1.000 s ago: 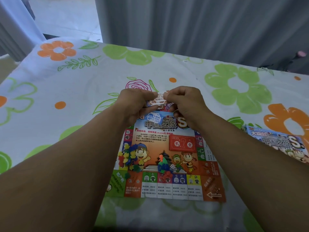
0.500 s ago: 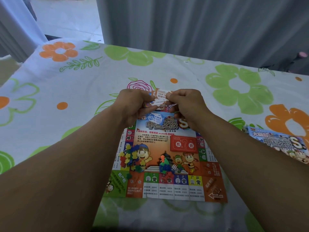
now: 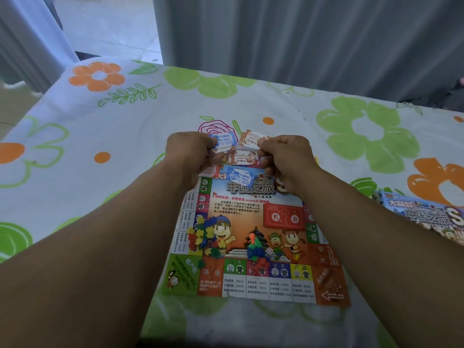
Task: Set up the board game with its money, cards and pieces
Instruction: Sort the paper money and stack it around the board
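The colourful paper game board (image 3: 253, 237) lies flat on the flowered tablecloth. Above its far edge my left hand (image 3: 190, 156) pinches a blue play-money note (image 3: 222, 141), and my right hand (image 3: 283, 159) pinches an orange note (image 3: 251, 138). More notes (image 3: 241, 156) are fanned between the two hands, and a blue note (image 3: 241, 178) lies on the board's title. A heap of small plastic houses (image 3: 203, 238) sits at the board's left. Coloured pawns (image 3: 256, 249) and a white die (image 3: 270, 251) lie near the board's middle.
The game's printed packaging (image 3: 426, 217) lies at the right on the tablecloth (image 3: 100, 136). Grey curtains (image 3: 301, 38) hang behind the table's far edge. A gap at the upper left shows pale floor.
The hands have drawn apart, spreading the bundle of notes: a blue note now shows in the left hand and an orange one in the right.
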Available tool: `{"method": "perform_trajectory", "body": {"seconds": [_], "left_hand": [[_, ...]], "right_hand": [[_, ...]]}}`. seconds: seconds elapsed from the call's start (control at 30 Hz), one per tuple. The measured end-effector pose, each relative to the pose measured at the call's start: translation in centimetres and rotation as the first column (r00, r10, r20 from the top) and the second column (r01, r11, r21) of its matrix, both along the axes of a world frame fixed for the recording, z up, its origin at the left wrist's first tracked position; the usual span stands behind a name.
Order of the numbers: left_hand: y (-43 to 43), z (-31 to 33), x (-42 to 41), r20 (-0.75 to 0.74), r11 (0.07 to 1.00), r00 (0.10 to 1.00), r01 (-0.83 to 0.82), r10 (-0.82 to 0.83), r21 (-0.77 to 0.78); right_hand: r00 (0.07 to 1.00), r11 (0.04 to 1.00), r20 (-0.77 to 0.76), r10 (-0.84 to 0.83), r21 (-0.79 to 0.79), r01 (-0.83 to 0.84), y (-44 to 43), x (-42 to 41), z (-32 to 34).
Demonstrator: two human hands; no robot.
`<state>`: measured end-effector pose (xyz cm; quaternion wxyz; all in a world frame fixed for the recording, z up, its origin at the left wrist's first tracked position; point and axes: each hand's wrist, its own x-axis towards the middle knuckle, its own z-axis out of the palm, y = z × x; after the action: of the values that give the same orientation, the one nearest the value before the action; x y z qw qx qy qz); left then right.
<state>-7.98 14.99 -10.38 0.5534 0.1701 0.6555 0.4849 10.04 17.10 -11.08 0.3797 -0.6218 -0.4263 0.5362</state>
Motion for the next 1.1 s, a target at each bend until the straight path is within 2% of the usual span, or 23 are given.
{"method": "perform_trajectory", "body": {"seconds": [0.13,0.27,0.4,0.6,0.73,0.87,1.0,1.1], "left_hand": [[0.0,-0.4,-1.0,-0.075,0.999,0.997,-0.008,0.011,0.039],[-0.1,-0.1,-1.2,0.000,0.999,0.999,-0.051,0.051,-0.004],[-0.3,0.0,-1.0,0.024,1.000,1.000,-0.019,0.019,-0.012],[-0.3,0.0,-0.7,0.028,0.999,0.999,0.032,-0.032,-0.015],[-0.5,0.3,-0.3,0.053,0.993,0.992,0.117,-0.116,-0.012],[-0.7,0.5,0.0,0.081,0.984,0.981,0.179,-0.177,-0.013],[-0.7,0.7,0.0,0.100,0.984,0.979,0.178,-0.175,-0.016],[-0.6,0.8,-0.3,0.049,0.993,0.993,0.110,-0.109,-0.030]], "right_hand": [[0.996,0.998,0.080,0.039,-0.043,-0.035,0.1,-0.7,-0.7],[0.980,0.996,0.181,0.085,-0.036,-0.080,0.0,-1.3,-0.8],[0.968,0.996,0.235,0.094,-0.028,-0.090,0.0,-1.3,-0.8],[0.923,0.998,0.385,0.024,0.050,-0.046,0.5,-1.1,-1.4],[0.977,0.990,0.186,0.101,0.082,-0.117,0.0,-1.6,0.0],[0.963,0.970,0.203,0.180,0.126,-0.208,-0.3,-1.8,0.3],[0.987,0.991,0.114,0.112,0.066,-0.120,-0.2,-1.4,0.5],[0.997,0.998,0.034,0.068,0.010,-0.069,-0.5,-0.7,0.8]]}}
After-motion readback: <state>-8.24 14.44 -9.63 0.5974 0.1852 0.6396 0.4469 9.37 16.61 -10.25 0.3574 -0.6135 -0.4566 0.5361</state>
